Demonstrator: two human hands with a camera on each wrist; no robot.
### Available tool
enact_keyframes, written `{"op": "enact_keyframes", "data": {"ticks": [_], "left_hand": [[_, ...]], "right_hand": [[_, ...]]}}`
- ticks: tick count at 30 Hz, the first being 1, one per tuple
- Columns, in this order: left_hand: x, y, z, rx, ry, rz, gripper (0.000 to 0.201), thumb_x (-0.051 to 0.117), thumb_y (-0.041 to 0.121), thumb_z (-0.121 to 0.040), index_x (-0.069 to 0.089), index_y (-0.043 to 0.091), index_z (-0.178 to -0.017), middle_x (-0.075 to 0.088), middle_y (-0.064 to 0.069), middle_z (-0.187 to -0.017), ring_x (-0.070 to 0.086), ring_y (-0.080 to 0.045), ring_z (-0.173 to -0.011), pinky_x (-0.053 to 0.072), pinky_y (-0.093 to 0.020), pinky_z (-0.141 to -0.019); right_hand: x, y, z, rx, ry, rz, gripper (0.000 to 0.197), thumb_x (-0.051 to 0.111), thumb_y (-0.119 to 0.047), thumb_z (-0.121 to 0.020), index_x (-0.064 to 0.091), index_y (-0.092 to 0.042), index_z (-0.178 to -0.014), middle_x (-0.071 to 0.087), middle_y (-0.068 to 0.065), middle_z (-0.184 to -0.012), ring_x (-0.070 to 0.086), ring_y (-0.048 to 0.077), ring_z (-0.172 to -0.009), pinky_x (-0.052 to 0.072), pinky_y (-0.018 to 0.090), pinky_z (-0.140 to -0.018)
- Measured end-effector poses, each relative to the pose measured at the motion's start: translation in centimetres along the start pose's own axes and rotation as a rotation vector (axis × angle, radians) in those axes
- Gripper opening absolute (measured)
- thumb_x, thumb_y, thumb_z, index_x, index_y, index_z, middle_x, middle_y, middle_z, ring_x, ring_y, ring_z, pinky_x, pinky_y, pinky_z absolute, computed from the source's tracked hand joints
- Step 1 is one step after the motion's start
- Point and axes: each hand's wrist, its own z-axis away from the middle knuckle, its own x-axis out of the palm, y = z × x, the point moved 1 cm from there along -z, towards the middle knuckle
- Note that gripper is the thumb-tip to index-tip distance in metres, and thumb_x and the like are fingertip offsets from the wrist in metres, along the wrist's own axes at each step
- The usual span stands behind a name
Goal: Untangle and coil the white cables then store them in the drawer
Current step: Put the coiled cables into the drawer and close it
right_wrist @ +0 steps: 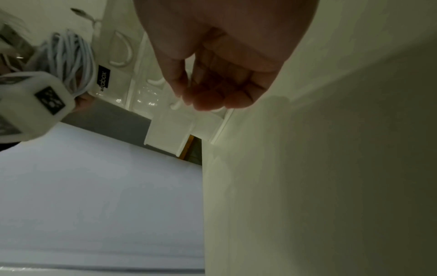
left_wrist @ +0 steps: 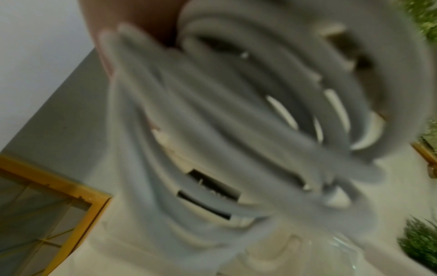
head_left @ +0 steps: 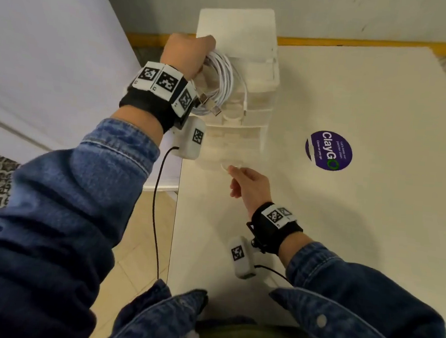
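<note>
My left hand (head_left: 188, 55) grips a coiled bundle of white cables (head_left: 223, 80) and holds it up against the front of the white drawer unit (head_left: 254, 45). Metal USB plugs (head_left: 213, 108) dangle from the bundle's lower end. The coil (left_wrist: 236, 121) fills the left wrist view, blurred. Lower down, my right hand (head_left: 245, 183) reaches the bottom drawer, its curled fingertips (right_wrist: 208, 100) hooked on the curved white handle (head_left: 226, 168). In the right wrist view the cables (right_wrist: 71, 61) hang beside the drawer fronts (right_wrist: 118, 78). All drawers look closed.
The drawer unit stands at the back left corner of a white table (head_left: 346, 220), whose left edge drops to a tiled floor (head_left: 138, 256). A round purple ClayGo sticker (head_left: 328, 150) lies flat to the right. A white surface (head_left: 50, 59) stands at left.
</note>
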Motion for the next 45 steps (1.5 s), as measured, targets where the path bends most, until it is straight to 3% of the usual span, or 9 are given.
{"op": "enact_keyframes", "data": {"ticks": [9, 15, 20, 25, 28, 31, 33, 39, 45], "left_hand": [[0.0, 0.0, -0.1, 0.029, -0.021, 0.005, 0.026, 0.058, 0.024, -0.073, 0.044, 0.014, -0.054, 0.041, -0.003, -0.054, 0.036, -0.017, -0.044, 0.029, -0.025, -0.047], [-0.7, -0.2, 1.5, 0.098, -0.022, 0.031, 0.030, 0.055, 0.020, -0.085, 0.046, 0.015, -0.056, 0.045, 0.001, -0.052, 0.038, -0.015, -0.046, 0.035, -0.027, -0.055], [-1.5, -1.9, 4.7, 0.194, -0.008, 0.129, 0.021, 0.060, 0.027, -0.082, 0.056, 0.009, -0.072, 0.043, -0.011, -0.067, 0.038, -0.020, -0.060, 0.036, -0.029, -0.060], [-0.2, -4.6, 7.4, 0.270, -0.063, 0.088, 0.047, 0.060, 0.032, -0.082, 0.059, -0.015, -0.074, 0.046, -0.012, -0.064, 0.042, -0.019, -0.061, 0.037, -0.028, -0.064], [1.1, -5.8, 7.8, 0.224, -0.116, 0.123, 0.042, 0.061, 0.034, -0.076, 0.058, -0.004, -0.059, 0.043, -0.010, -0.058, 0.040, -0.018, -0.059, 0.035, -0.031, -0.063], [2.0, -6.0, 8.3, 0.168, -0.154, 0.156, 0.036, 0.063, 0.031, -0.076, 0.058, 0.003, -0.054, 0.043, -0.006, -0.055, 0.040, -0.017, -0.057, 0.033, -0.031, -0.062], [2.2, -5.8, 8.4, 0.155, -0.149, 0.188, 0.032, 0.063, 0.026, -0.081, 0.064, 0.003, -0.059, 0.046, -0.002, -0.053, 0.041, -0.014, -0.052, 0.034, -0.028, -0.059], [3.3, -6.5, 8.0, 0.002, -0.015, 0.328, 0.027, 0.059, 0.027, -0.085, 0.066, 0.003, -0.075, 0.043, -0.006, -0.057, 0.035, -0.013, -0.047, 0.032, -0.027, -0.050], [4.7, -8.8, 7.9, -0.179, 0.100, 0.312, 0.049, 0.053, 0.058, -0.086, 0.057, 0.021, -0.053, 0.052, 0.003, -0.053, 0.048, -0.019, -0.053, 0.042, -0.031, -0.061]], "right_hand": [[-0.2, 1.6, 2.4, -0.010, 0.011, 0.038, 0.033, 0.063, -0.029, -0.084, 0.056, -0.012, -0.057, 0.056, 0.005, -0.053, 0.049, 0.015, -0.044, 0.043, 0.025, -0.051], [-2.1, 0.0, 2.7, -0.018, -0.076, 0.278, 0.048, 0.059, -0.054, -0.081, 0.071, -0.008, -0.075, 0.070, 0.009, -0.066, 0.062, 0.018, -0.053, 0.053, 0.033, -0.064], [-4.3, -4.1, 2.4, -0.426, 0.276, 0.329, 0.045, 0.053, -0.034, -0.091, 0.056, -0.019, -0.048, 0.047, -0.010, -0.038, 0.041, 0.003, -0.042, 0.040, 0.023, -0.054], [-4.0, -9.6, 2.4, -0.902, 0.440, 0.254, 0.020, 0.049, -0.026, -0.091, 0.061, -0.011, -0.097, 0.053, 0.002, -0.094, 0.051, 0.010, -0.082, 0.042, 0.021, -0.075], [-2.9, -10.2, 1.7, -1.032, 0.366, 0.578, 0.034, 0.044, -0.028, -0.093, 0.056, -0.011, -0.120, 0.052, 0.011, -0.124, 0.044, 0.022, -0.120, 0.033, 0.030, -0.104], [-2.4, -9.5, 0.5, -0.930, 0.185, 0.884, 0.048, 0.032, -0.045, -0.094, 0.046, -0.021, -0.132, 0.044, 0.006, -0.142, 0.028, 0.025, -0.137, 0.016, 0.044, -0.116], [-2.4, -8.8, 0.1, -0.798, -0.024, 0.726, 0.052, 0.027, -0.051, -0.094, 0.043, -0.024, -0.136, 0.046, 0.003, -0.141, 0.036, 0.017, -0.134, 0.027, 0.043, -0.113], [-0.9, -7.6, 1.1, -0.554, -0.195, 0.308, 0.045, 0.032, -0.033, -0.099, 0.028, -0.019, -0.142, 0.035, -0.010, -0.144, 0.032, -0.001, -0.131, 0.024, 0.008, -0.106], [-0.2, -6.8, -1.5, -0.279, -0.230, 0.264, 0.082, 0.039, -0.076, -0.074, 0.036, -0.025, -0.139, 0.047, 0.001, -0.140, 0.046, 0.017, -0.126, 0.034, 0.047, -0.110]]}}
